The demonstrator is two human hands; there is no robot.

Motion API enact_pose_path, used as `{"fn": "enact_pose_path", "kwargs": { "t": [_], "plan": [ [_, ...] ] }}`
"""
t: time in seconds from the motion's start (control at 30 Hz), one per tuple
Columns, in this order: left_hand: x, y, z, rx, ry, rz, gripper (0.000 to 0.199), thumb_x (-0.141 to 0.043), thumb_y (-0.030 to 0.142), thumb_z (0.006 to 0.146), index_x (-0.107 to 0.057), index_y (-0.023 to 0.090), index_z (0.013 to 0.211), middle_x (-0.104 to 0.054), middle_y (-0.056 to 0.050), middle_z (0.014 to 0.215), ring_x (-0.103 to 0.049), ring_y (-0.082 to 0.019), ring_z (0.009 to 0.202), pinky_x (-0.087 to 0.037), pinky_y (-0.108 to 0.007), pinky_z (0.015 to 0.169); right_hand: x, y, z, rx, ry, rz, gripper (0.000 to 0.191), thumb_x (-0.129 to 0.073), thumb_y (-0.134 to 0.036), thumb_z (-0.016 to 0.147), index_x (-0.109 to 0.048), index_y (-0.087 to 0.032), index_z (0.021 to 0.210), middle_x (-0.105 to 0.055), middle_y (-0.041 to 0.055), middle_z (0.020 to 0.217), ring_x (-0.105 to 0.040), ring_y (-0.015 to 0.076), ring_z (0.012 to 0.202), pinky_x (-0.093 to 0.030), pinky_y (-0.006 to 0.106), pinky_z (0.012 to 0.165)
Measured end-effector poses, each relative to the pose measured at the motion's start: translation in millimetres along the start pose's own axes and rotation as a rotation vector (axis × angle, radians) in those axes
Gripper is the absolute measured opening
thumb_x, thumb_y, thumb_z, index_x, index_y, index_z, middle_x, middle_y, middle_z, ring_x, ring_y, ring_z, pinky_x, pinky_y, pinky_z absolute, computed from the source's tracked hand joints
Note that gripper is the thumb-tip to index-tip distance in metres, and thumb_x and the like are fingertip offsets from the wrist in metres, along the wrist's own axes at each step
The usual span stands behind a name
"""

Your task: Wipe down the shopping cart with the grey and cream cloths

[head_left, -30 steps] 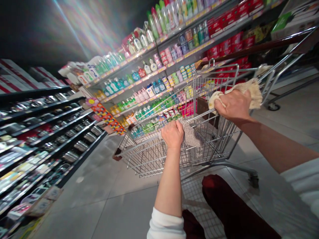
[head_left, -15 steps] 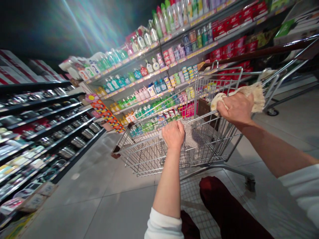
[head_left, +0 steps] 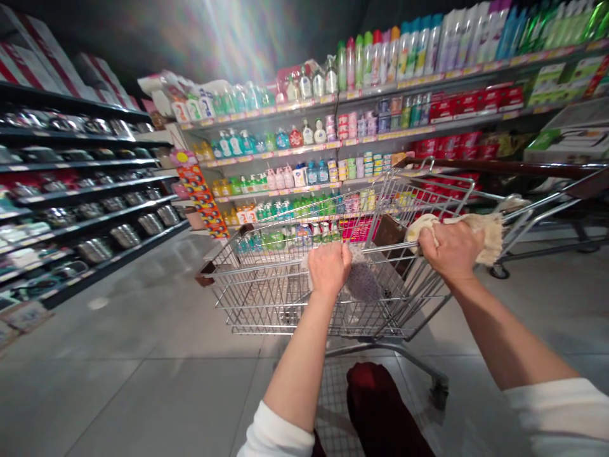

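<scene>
A wire shopping cart (head_left: 266,311) stands side-on in front of me. My left hand (head_left: 329,266) is closed at its near top rail, and a pale speckled cloth (head_left: 365,279) hangs from under the fist on the basket side. Farther right, my right hand (head_left: 451,247) is wrapped round a cream cloth (head_left: 492,238), pressed against the rail near the cart's handle end. The cart's dark handle bar (head_left: 504,167) lies beyond that hand. The fists hide how much of each cloth is bunched inside them.
Behind the cart runs a shelf (head_left: 304,149) of bottles, cans and red packs. Metal pots line a dark shelf (head_left: 76,168) on the left, with an orange display strip (head_left: 202,197) at the corner. Grey floor tiles (head_left: 190,393) lie below. Another wheeled frame (head_left: 547,254) stands at right.
The view has levelled and swung, so the cart sits flatter and slightly left. Both hands keep their hold on the cloths at the rail, with little shift along it.
</scene>
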State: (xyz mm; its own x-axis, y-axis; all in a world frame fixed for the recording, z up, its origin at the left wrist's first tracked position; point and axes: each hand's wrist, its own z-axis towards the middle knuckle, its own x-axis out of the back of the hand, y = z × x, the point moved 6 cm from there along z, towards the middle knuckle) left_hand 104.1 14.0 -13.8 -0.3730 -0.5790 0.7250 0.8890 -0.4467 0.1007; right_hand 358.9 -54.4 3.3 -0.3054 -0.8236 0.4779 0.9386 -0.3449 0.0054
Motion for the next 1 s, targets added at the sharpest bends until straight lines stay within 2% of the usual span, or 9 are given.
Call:
{"fn": "enact_pose_path", "kwargs": {
  "t": [0.13,0.33,0.5,0.67,0.8,1.0],
  "plan": [
    [-0.2,-7,-2,-0.007,0.001,-0.008,0.039,-0.03,0.037,0.101,-0.063,0.021,0.087,-0.069,-0.009,0.086,-0.061,-0.022,0.09,-0.033,-0.035,0.08,1,0,0,0.025,0.004,0.001,0.045,-0.037,-0.045,0.093,-0.051,-0.015,0.063,-0.052,0.0075,0.063,-0.036,0.0144,0.069,-0.011,0.033,0.071],
    [1.7,-29,-9,-0.007,0.017,0.007,0.04,-0.028,0.039,0.101,-0.061,0.021,0.086,-0.067,-0.01,0.087,-0.059,-0.022,0.09,-0.031,-0.036,0.08,3,0,-1,0.024,-0.005,0.004,0.044,-0.037,-0.043,0.094,-0.053,-0.014,0.065,-0.051,0.0065,0.065,-0.037,0.0146,0.071,-0.011,0.031,0.072],
    [2.3,-58,-14,0.0,0.01,0.095,0.039,-0.027,0.038,0.101,-0.059,0.022,0.087,-0.066,-0.009,0.088,-0.058,-0.022,0.092,-0.031,-0.036,0.082,2,1,-1,0.0,-0.061,0.064,0.045,-0.035,-0.045,0.094,-0.054,-0.015,0.068,-0.052,0.0078,0.067,-0.039,0.0161,0.074,-0.012,0.031,0.073],
    [5.3,-86,-20,0.021,0.036,0.125,0.037,-0.028,0.038,0.101,-0.057,0.022,0.085,-0.065,-0.008,0.086,-0.056,-0.023,0.09,-0.03,-0.036,0.081,-1,2,-1,0.023,-0.012,0.028,0.045,-0.037,-0.045,0.093,-0.05,-0.014,0.063,-0.052,0.0079,0.064,-0.036,0.0144,0.071,-0.01,0.032,0.072],
    [5.5,-87,-21,0.018,0.096,0.135,0.033,-0.032,0.035,0.101,-0.056,0.022,0.081,-0.064,-0.007,0.083,-0.055,-0.022,0.086,-0.03,-0.037,0.078,-6,5,-1,-0.014,0.006,-0.002,0.049,-0.033,-0.048,0.092,-0.05,-0.014,0.062,-0.052,0.0092,0.063,-0.034,0.0135,0.07,-0.008,0.033,0.071],
    [2.0,-83,-23,0.016,0.166,0.142,0.029,-0.036,0.034,0.1,-0.055,0.022,0.08,-0.063,-0.007,0.081,-0.055,-0.023,0.084,-0.029,-0.037,0.078,-8,3,-3,-0.06,-0.05,-0.04,0.05,-0.027,-0.049,0.093,-0.053,-0.015,0.067,-0.055,0.0096,0.069,-0.036,0.0148,0.075,-0.01,0.033,0.072]
  ]
}}
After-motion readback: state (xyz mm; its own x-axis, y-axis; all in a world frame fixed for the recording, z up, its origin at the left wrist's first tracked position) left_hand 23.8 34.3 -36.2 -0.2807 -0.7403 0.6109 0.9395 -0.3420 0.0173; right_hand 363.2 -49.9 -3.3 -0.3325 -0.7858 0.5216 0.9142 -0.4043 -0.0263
